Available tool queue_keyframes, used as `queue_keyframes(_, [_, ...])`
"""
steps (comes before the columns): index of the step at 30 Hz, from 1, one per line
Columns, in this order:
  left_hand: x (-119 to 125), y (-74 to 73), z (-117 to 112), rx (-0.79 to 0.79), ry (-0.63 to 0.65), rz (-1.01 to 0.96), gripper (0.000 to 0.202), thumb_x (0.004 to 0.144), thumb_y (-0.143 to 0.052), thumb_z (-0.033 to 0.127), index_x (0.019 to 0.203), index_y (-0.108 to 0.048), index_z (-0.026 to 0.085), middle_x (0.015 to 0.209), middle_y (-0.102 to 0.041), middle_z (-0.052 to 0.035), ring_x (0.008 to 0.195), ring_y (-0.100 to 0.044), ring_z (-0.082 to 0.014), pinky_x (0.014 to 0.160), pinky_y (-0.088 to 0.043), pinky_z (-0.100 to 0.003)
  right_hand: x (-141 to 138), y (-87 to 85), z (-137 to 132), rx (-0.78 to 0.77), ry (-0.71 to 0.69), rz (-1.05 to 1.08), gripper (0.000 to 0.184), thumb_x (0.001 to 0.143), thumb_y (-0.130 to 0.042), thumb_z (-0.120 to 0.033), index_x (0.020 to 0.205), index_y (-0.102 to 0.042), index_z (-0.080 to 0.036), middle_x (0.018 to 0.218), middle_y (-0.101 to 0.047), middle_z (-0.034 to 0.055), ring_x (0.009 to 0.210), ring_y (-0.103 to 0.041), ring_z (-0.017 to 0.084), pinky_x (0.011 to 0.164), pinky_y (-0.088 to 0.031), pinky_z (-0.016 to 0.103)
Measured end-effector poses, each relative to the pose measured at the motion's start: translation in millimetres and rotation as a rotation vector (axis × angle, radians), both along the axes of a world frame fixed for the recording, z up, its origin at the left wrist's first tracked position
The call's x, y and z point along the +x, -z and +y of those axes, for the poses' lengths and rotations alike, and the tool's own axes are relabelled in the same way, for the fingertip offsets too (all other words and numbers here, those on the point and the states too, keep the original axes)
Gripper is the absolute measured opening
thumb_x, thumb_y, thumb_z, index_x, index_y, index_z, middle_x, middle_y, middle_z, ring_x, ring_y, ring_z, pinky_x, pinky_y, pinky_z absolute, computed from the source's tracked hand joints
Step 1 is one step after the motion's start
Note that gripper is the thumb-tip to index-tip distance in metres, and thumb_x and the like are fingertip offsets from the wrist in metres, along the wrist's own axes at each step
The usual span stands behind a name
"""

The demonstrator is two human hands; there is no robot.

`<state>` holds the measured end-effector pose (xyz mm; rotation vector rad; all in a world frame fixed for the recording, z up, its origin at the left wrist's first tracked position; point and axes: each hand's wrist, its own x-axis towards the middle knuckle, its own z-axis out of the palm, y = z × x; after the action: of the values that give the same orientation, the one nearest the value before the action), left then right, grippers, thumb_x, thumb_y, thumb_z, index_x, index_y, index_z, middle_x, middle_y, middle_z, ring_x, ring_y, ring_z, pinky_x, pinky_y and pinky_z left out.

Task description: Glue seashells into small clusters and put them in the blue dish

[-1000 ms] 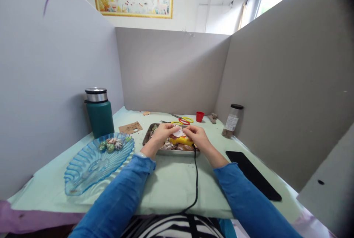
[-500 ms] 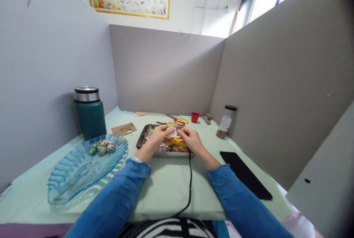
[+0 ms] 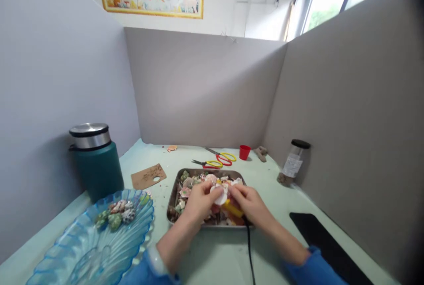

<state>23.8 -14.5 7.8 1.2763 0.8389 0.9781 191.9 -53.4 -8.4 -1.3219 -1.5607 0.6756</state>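
Observation:
My left hand [image 3: 198,201] and my right hand [image 3: 250,205] meet over a metal tray [image 3: 172,203] full of several seashells. Together they pinch a white, round shell [image 3: 221,196] between their fingertips. Just under my right hand lies a yellow tool [image 3: 232,209] with a black cord [image 3: 249,249] running back toward me. Whether my right hand also touches that tool I cannot tell.
A blue glass dish [image 3: 89,245] with a few shells sits at the left, a green flask [image 3: 94,161] behind it. Beyond the tray lie a cardboard tag [image 3: 147,175], scissors [image 3: 218,160], a red cup [image 3: 244,151] and a jar [image 3: 293,163]. A black pad [image 3: 327,249] is at the right.
The view has dipped and moved closer to the tray. My hands stay together on the white shell, now lower over the tray's near half.

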Motion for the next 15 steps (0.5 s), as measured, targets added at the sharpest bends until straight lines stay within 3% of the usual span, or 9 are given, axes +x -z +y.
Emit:
queue_keyframes(5, [-6, -0.8, -3, -0.012, -0.164, -0.076, 0.046, 0.056, -0.079, 0.052, 0.076, -0.070, 0.012, 0.060, -0.062, -0.0016, 0.048, -0.049, -0.0111, 0.042, -0.040, -0.021, -4, 3.2, -11, 0.166, 0.060, -0.183, 0.046, 0.098, -0.041, -0.048, 0.069, -0.061, -0.018, 0.070, -0.063, 0.0033, 0.069, -0.057, 0.018, 0.067, -0.042, 0.028])
queue_keyframes(9, [-6, -0.5, -4, 0.069, -0.184, -0.085, 0.046, 0.056, -0.079, 0.051, 0.077, -0.071, 0.011, 0.063, -0.065, -0.0035, 0.051, -0.053, -0.0128, 0.043, -0.041, -0.022, 28, -22.2, -8, 0.287, 0.145, -0.412, 0.039, 0.100, -0.037, -0.038, 0.081, -0.065, -0.019, 0.081, -0.067, 0.0062, 0.079, -0.060, 0.021, 0.075, -0.044, 0.030])
queue_keyframes(12, [-8, 1.3, -7, 0.130, -0.219, -0.097, 0.045, 0.054, -0.079, 0.049, 0.076, -0.070, 0.012, 0.066, -0.067, -0.0041, 0.054, -0.055, -0.0136, 0.044, -0.043, -0.022, 84, -57.5, 5, 0.346, 0.485, -0.721, 0.029, 0.095, -0.041, -0.025, 0.100, -0.069, -0.016, 0.108, -0.068, 0.0135, 0.103, -0.056, 0.027, 0.091, -0.040, 0.037])
queue_keyframes(15, [-11, 1.8, -6, 0.107, -0.219, -0.107, 0.044, 0.053, -0.080, 0.049, 0.075, -0.069, 0.012, 0.067, -0.067, -0.0042, 0.054, -0.055, -0.0131, 0.045, -0.043, -0.022, 146, -82.2, 22, 0.191, 0.914, -0.966, 0.035, 0.093, -0.049, -0.026, 0.122, -0.062, -0.014, 0.128, -0.059, 0.0189, 0.117, -0.047, 0.034, 0.092, -0.036, 0.044])
